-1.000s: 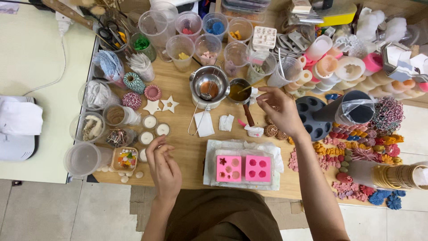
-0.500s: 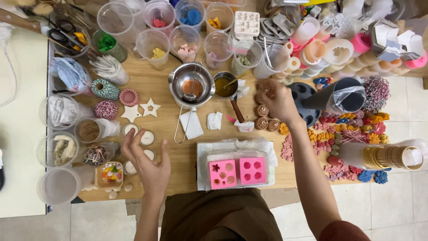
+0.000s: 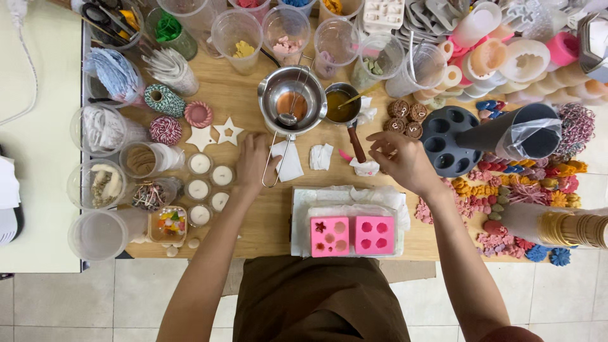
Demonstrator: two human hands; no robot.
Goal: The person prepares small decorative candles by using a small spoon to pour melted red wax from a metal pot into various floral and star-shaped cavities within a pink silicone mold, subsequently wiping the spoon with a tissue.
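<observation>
Left hand (image 3: 253, 161): we see its open fingers flat on the desk (image 3: 253, 221), touching the steel pot's wire handle (image 3: 273, 166).
Right hand (image 3: 405, 161): fingers loosely curled, gripping nothing, just beside the brown wax cookies (image 3: 405, 118), right of the pot.

Both forearms outstretched, left hand (image 3: 255, 159) flat and palm-down, right hand (image 3: 402, 161) with fingers loosely curled.

Wooden table (image 3: 253, 221), pink moulds (image 3: 353, 235), tealights (image 3: 209, 183), cups (image 3: 235, 30), metal bowl (image 3: 292, 101)
</observation>
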